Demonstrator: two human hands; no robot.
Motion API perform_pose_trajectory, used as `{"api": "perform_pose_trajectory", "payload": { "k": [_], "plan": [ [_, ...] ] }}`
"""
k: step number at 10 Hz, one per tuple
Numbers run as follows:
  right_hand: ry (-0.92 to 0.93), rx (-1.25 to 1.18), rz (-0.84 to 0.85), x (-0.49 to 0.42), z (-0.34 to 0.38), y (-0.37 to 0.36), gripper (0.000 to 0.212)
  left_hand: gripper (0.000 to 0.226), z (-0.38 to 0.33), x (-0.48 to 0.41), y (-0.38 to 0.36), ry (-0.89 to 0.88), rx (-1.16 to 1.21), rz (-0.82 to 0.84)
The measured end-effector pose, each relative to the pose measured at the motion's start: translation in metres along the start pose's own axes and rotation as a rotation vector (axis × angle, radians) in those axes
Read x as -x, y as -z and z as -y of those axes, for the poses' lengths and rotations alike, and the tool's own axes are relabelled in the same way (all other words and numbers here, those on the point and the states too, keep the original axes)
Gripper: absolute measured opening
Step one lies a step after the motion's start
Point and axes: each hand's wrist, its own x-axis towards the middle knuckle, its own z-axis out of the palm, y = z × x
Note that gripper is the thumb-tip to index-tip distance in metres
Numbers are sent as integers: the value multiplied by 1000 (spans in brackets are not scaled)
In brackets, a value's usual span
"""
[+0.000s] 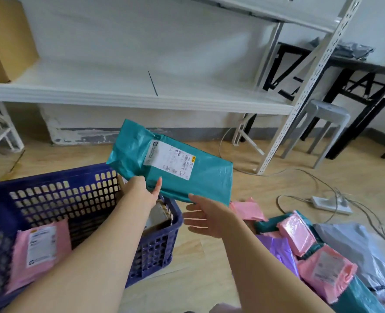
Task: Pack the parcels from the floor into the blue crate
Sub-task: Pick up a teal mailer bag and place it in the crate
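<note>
Left hand [139, 190] pinched on flat teal plastic mailer parcel with white label [175, 166], held tilted above dark blue perforated plastic crate [155, 249], probably for dropping inside. Right hand [206, 219] open just beneath, steadying. 1 pink mailer [40, 249] already crated.

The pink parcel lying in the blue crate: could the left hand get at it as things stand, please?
Probably not right away: the left hand grips the teal parcel above the crate. The pink parcel lies uncovered below.

crate [51, 199] left on floor, parcel pile [318, 251] right, shelf [141, 96] behind, stool [322, 123] far right
</note>
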Motion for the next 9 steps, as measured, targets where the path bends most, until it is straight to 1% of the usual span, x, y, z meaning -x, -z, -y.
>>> {"api": "perform_pose_trajectory", "payload": {
  "k": [1,2,3,4,5,6,7,8,9],
  "plan": [
    [87,-319,-21,-16,5,-15,17,37,5,-14,1,59,16,10],
    [177,-670,-69,-22,15,-28,4,15,-1,-1,3,162,-80,102],
    [242,-797,-91,-25,28,-35,5,11,-10,5,13,186,-309,157],
    [324,-734,-154,-27,36,-47,31,26,-23,-8,34,124,-514,36],
    [411,-621,-204,-26,43,-64,17,71,-50,-25,65,-146,-782,-279],
    [486,-508,-160,-28,47,-89,18,74,-73,-33,93,-309,-944,-321],
    [533,-336,-103,-35,45,-116,20,70,-89,-38,113,-337,-1006,-267],
    [572,-189,-32,-42,42,-137,21,71,-97,-42,128,-352,-1025,-222],
    [551,-68,14,-55,35,-159,26,70,-103,-48,141,-315,-1021,-206]
  ]
}}
